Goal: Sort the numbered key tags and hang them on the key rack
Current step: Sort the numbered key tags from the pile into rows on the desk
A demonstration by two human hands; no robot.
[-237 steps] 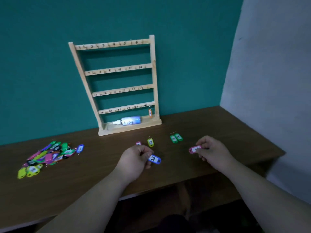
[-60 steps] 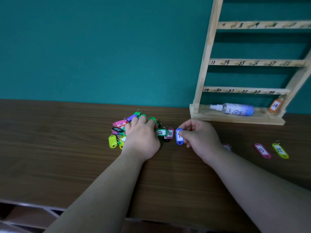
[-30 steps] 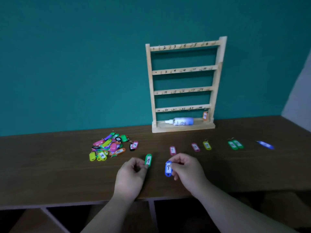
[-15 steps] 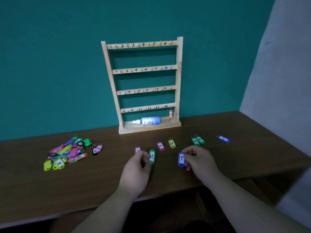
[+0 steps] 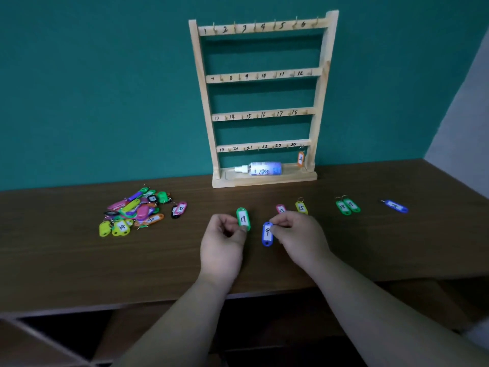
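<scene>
My left hand (image 5: 221, 243) pinches green tag 19 (image 5: 243, 219), my right hand (image 5: 296, 234) blue tag 9 (image 5: 267, 233); light, stiff plastic, best held by the edges.

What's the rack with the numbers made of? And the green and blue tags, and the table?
Key rack: looks like pale bare wood, matte, with faint grain showing.
Green tag and blue tag: probably glossy plastic, with bright even colour and white paper-like labels inside.
Table: dark wood-grain surface, perhaps veneer or laminate; cannot tell which.
</scene>
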